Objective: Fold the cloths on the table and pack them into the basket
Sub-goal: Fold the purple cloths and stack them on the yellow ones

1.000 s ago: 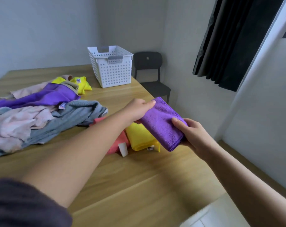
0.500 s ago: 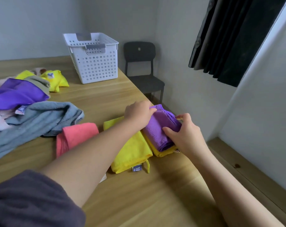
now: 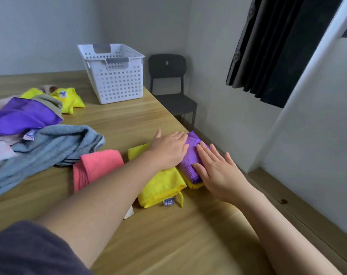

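A folded purple cloth (image 3: pixel 190 159) lies on a folded yellow cloth (image 3: pixel 194 185) near the table's right edge. My left hand (image 3: pixel 169 149) rests flat on its left side, fingers straight. Flat on its right side lies my right hand (image 3: pixel 218 171), fingers spread. Another folded yellow cloth (image 3: pixel 162 185) sits just left, partly under my left forearm. A folded pink cloth (image 3: pixel 97 165) lies beside that. The white perforated basket (image 3: pixel 117 82) stands at the far side of the table; I cannot see inside it.
A heap of unfolded cloths fills the left: a grey-blue towel (image 3: pixel 45 147), a purple cloth (image 3: pixel 21 116), pale pink ones, and yellow cloths (image 3: pixel 69 98). The wooden table (image 3: pixel 168 235) ends close on the right. A black chair (image 3: pixel 170 88) stands beyond the edge.
The folded purple cloth went from held in the air down onto the yellow cloth. Both hands let go of it and now lie flat on it.
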{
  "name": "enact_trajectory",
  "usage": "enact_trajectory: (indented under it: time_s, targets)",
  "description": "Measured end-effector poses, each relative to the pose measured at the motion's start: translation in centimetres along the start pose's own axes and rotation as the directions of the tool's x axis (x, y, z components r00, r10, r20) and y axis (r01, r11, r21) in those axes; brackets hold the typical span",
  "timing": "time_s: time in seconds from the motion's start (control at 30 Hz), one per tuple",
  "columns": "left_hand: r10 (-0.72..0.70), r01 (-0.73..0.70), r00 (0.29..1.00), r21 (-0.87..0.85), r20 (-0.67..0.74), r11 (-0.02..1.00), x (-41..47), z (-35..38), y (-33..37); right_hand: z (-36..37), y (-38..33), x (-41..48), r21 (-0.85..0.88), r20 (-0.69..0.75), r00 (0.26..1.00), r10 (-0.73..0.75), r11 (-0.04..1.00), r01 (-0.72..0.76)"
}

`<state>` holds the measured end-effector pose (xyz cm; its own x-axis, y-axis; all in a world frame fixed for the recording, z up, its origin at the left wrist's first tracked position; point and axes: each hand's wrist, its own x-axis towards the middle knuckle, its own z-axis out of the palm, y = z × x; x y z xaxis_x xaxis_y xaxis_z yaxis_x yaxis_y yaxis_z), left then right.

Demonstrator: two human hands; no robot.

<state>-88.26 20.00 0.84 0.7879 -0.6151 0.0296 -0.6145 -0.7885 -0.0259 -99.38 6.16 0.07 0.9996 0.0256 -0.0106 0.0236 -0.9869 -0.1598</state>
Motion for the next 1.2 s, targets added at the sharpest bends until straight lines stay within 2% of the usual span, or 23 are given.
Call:
enact_trajectory:
  time_s: [0.07,0.13,0.2,0.3,0.37,0.43,0.57,0.73,0.87,0.97,1.07,1.2]
  targets:
    - [-0.021,0.021,0.997,0.003,0.069,1.0,0.0,-0.5,0.0,-0.2,-0.2,0.1,0.001,-0.008,1.0,0.007,1.0,-0.007]
    - [-0.045,0.047,0.997,-0.027,0.061,0.999,-0.3,-0.9,0.3,-0.5,-0.3,0.0,0.072,-0.014,1.0,-0.001,0.997,0.002]
    - [-0.107,0.097,0.992,-0.132,-0.069,0.986,-1.2,-0.8,0.5,-1.1,-0.4,-0.4,0.168,-0.044,0.999,-0.014,0.986,0.021]
    - [-0.27,0.164,0.923,-0.353,-0.275,0.921,-3.7,-0.8,0.3,-1.6,-1.0,-1.4,0.22,-0.165,0.986,-0.012,0.974,0.049]
    - [-0.345,0.146,0.873,-0.489,-0.345,0.86,-6.3,-1.3,-0.3,-1.9,-2.0,-2.2,0.244,-0.267,0.964,0.005,0.968,0.062]
    - [-0.373,0.11,0.829,-0.533,-0.417,0.839,-9.3,-1.4,-1.4,-2.1,-3.5,-2.8,0.279,-0.329,0.944,0.009,0.956,0.088]
    - [-0.457,0.164,0.713,-0.509,-0.531,0.845,-15.8,-0.3,-6.0,-1.4,-8.9,-3.2,0.314,-0.35,0.932,-0.09,0.926,0.208]
    - [-0.556,0.357,0.621,-0.432,-0.552,0.828,-21.1,-0.4,-13.6,-0.8,-16.6,-0.8,0.264,-0.299,0.911,-0.284,0.893,0.365]
    - [-0.592,0.47,0.565,-0.366,-0.574,0.803,-22.5,-2.4,-19.5,-0.7,-22.3,3.7,0.216,-0.238,0.897,-0.372,0.88,0.422]
    - [-0.611,0.561,0.562,-0.287,-0.557,0.777,-22.2,-3.3,-24.1,-0.7,-26.4,8.1,0.225,-0.201,0.898,-0.39,0.874,0.43]
    - [-0.634,0.614,0.58,-0.237,-0.512,0.753,-21.0,-3.6,-27.8,-0.6,-29.3,12.1,0.289,-0.179,0.92,-0.349,0.875,0.389]
    - [-0.66,0.664,0.669,-0.124,-0.341,0.738,-18.7,-3.5,-30.7,0.2,-31.9,17.1,0.388,-0.134,0.957,-0.258,0.875,0.29]
